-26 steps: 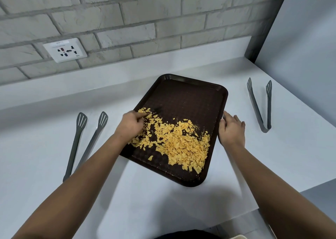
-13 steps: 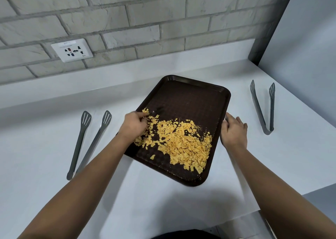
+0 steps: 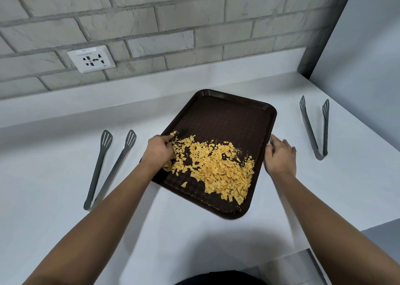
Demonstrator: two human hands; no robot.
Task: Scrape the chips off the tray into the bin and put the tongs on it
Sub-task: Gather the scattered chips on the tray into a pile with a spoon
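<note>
while the right hand (image 3: 280, 157) grips the tray (image 3: 227, 120) edge, the curled left hand (image 3: 159, 150) touches chips (image 3: 218, 167)

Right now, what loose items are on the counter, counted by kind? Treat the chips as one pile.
Tongs: 2, one pair left, one pair right
Tray: 1
Chip pile: 1
Total: 4

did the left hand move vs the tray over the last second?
Barely. The left hand stays at the tray's left edge, fingers in the chips; the whole view shifts from head motion, not the hand.
</note>
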